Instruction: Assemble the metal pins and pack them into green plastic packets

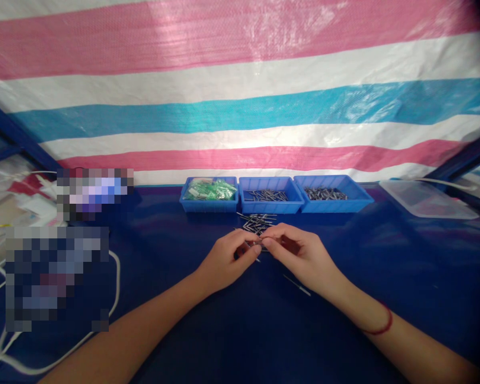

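Observation:
My left hand [230,256] and my right hand [302,256] meet fingertip to fingertip in front of the bins. Thumb and index finger are pinched together on each hand. Whatever lies between the fingertips is small and mostly covered, so I cannot make it out. Just behind and partly under the fingers is a loose pile of thin metal pins [258,223]. One separate pin [298,286], slim with a thicker pale end, lies on the dark blue table [240,330] beside my right hand.
Along the back stand three blue bins: one with green plastic packets [211,190], one with thin metal pins [267,196], one with short metal pieces [326,193]. A translucent plastic lid [426,200] lies right. White cables [117,282] run along the left, near blurred items.

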Demonstrator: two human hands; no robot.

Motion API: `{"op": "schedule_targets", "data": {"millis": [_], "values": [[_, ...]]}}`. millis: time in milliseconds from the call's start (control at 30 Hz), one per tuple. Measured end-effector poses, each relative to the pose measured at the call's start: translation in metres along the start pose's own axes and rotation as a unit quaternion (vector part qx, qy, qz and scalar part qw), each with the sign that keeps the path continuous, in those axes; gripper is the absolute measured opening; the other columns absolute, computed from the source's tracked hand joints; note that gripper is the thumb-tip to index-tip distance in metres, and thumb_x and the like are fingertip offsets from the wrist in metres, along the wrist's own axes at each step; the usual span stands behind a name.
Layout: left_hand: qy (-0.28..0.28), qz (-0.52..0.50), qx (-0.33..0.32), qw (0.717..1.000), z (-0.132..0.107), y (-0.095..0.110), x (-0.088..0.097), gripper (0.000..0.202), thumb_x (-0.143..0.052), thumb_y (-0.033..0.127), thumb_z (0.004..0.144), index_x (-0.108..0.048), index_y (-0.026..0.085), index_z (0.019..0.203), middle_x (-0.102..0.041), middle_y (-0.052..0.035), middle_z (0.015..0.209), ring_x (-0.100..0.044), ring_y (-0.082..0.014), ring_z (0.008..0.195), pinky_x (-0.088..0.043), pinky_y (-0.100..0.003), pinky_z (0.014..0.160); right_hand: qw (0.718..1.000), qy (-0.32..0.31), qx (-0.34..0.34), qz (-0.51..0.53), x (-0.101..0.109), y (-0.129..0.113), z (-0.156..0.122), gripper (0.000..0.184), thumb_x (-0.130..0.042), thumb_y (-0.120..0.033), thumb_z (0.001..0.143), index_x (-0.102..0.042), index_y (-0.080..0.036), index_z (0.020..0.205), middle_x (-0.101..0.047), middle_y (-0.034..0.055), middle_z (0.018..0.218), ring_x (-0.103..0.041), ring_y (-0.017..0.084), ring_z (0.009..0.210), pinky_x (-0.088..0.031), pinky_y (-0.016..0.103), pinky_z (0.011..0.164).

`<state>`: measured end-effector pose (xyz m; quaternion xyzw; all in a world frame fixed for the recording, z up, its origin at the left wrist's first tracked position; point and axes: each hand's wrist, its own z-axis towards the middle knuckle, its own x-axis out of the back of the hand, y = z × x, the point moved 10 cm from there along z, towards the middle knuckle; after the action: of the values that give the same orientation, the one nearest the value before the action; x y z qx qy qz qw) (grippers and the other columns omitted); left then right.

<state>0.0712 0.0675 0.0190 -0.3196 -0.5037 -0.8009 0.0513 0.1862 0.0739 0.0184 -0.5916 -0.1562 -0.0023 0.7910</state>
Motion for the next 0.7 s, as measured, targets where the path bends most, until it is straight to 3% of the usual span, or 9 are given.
{"op": "schedule_targets", "data": {"millis": [233, 433, 567, 700], "values": [[0.040, -0.002, -0.002, 0.999, -0.002, -0.001, 0.010, 0.015, -0.053, 0.028, 0.090, -0.062, 0.016, 0.093, -0.062, -0.0020, 0.082, -0.057, -0.0118, 0.071, -0.045, -0.023, 0.066, 0.998, -0.004, 0.026, -0.065, 0.003, -0.002, 0.001, 0.017, -0.057, -0.035, 0.087, -0.067, -0.022, 0.090, -0.065, 0.0049, 0.082, -0.059, 0.017, 0.071, -0.047, 0.029, 0.061], [0.053, 0.009, -0.015, 0.998, -0.002, 0.003, 0.013, 0.016, -0.052, 0.028, 0.091, -0.061, 0.015, 0.091, -0.062, -0.0024, 0.083, -0.058, -0.0126, 0.074, -0.045, -0.024, 0.070, 0.986, -0.043, 0.076, -0.144, -0.003, -0.014, 0.001, 0.017, -0.053, -0.031, 0.089, -0.067, -0.022, 0.088, -0.066, 0.0057, 0.083, -0.060, 0.019, 0.074, -0.045, 0.030, 0.064], [0.042, 0.032, -0.032, 0.998, -0.002, 0.003, 0.010, 0.019, -0.053, 0.028, 0.091, -0.060, 0.015, 0.104, -0.062, -0.0028, 0.085, -0.059, -0.0129, 0.076, -0.046, -0.025, 0.071, 0.989, -0.042, 0.058, -0.127, -0.001, -0.006, 0.005, 0.019, -0.052, -0.033, 0.090, -0.067, -0.021, 0.086, -0.066, 0.0054, 0.082, -0.059, 0.018, 0.074, -0.044, 0.029, 0.065], [0.009, 0.107, -0.087, 0.990, -0.002, 0.009, 0.003, 0.017, -0.054, 0.026, 0.091, -0.061, 0.017, 0.102, -0.066, -0.0050, 0.092, -0.059, -0.0172, 0.088, -0.045, -0.031, 0.081, 0.997, 0.022, 0.000, -0.071, 0.018, 0.010, 0.013, 0.024, -0.054, -0.038, 0.088, -0.064, -0.018, 0.079, -0.060, 0.0018, 0.070, -0.053, 0.014, 0.063, -0.041, 0.026, 0.058]]}}
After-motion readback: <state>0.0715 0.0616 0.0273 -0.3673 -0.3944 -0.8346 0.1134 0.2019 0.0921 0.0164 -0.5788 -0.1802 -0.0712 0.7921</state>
